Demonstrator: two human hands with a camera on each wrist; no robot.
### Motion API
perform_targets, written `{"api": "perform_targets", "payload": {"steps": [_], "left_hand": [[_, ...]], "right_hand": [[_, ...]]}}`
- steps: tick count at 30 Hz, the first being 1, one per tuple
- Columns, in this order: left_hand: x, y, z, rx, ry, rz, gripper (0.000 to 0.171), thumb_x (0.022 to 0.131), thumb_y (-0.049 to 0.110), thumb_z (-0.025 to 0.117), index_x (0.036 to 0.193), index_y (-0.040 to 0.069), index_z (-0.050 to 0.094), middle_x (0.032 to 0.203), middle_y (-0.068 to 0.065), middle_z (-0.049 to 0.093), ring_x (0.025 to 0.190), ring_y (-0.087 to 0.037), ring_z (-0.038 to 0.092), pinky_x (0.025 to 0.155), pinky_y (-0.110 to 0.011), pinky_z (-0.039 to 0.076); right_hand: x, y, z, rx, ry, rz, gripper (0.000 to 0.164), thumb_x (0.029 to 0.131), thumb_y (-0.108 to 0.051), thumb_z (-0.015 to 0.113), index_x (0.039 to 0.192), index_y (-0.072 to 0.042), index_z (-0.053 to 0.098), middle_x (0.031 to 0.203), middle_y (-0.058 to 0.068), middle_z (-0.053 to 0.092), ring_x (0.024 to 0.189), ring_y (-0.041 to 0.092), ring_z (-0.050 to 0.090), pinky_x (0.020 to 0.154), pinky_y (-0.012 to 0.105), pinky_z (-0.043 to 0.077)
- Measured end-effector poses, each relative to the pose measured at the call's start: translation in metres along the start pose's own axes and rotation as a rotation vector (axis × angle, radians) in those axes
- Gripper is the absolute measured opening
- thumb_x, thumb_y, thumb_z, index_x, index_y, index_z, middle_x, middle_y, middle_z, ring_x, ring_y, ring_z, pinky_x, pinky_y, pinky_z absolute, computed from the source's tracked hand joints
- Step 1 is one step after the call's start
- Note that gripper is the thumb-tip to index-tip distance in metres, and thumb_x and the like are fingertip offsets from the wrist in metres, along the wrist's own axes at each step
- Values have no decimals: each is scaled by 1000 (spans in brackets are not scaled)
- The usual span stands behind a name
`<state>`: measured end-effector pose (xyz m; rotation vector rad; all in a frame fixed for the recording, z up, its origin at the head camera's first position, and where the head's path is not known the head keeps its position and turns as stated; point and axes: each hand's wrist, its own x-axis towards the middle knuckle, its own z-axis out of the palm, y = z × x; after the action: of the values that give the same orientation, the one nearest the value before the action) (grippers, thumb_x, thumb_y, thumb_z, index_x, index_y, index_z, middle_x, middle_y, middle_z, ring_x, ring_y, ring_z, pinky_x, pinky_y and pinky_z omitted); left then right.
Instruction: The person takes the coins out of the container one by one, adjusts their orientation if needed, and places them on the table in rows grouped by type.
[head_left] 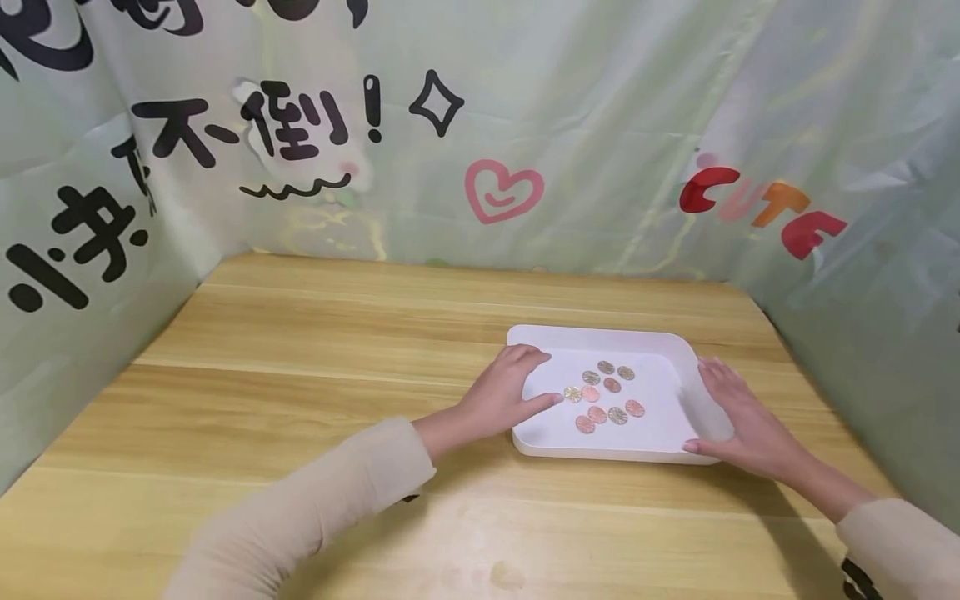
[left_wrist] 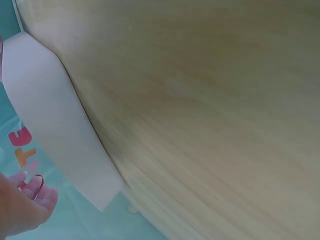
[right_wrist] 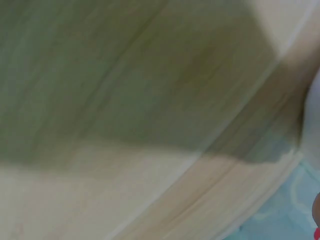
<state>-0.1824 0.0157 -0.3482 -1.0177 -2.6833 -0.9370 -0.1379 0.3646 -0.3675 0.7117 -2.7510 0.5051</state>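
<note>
Ten coins [head_left: 612, 385], some coppery and some duller, are gathered loosely on the floor of a shallow white tray [head_left: 656, 379], which is set on the right part of the wood-grained surface [head_left: 337, 350]. The tray is flanked by both hands: its left end is overlapped by the left hand [head_left: 506, 392], whose fingers and thumb are loosely extended, and its right wall is bordered by the right hand [head_left: 746, 425], with straightened fingers and the thumb held toward the near right corner. No coin is gripped by either hand; how firmly the tray is pressed cannot be told. The step in hand is judged to be the steadying or placing of the tray by its ends; for any further move, even contact from both sides would be called for, with the tray kept level lest the coins be slid about. The leftmost coin is nearly met by the left thumb and could be nudged. Behind and beside, the surface is walled by a pale printed cloth [head_left: 600, 150], by which sideways room on the right may be limited; both forearms are covered by beige sleeves [head_left: 322, 483].
</note>
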Motion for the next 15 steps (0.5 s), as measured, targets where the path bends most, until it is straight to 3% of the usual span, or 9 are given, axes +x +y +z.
{"api": "perform_targets", "payload": {"steps": [9, 15], "left_hand": [[29, 15, 14, -14, -77, -92, 49, 88, 30, 63, 127, 3, 53, 126, -9, 57, 117, -19, 54, 99, -27, 44], [43, 20, 24, -147, -77, -173, 41, 86, 19, 66, 121, -1, 57, 117, -13, 61, 106, -22, 59, 88, -23, 49]], "right_hand": [[-9, 11, -4, -25, -68, 39, 107, 70, -41, 77, 147, 0, 15, 147, 32, 22, 145, 14, -3, 105, 5, -10], [-9, 12, -6, -1, -128, 79, 106, 72, -39, 75, 144, 8, 14, 144, 37, 20, 145, 21, -6, 102, 5, -13]]}}
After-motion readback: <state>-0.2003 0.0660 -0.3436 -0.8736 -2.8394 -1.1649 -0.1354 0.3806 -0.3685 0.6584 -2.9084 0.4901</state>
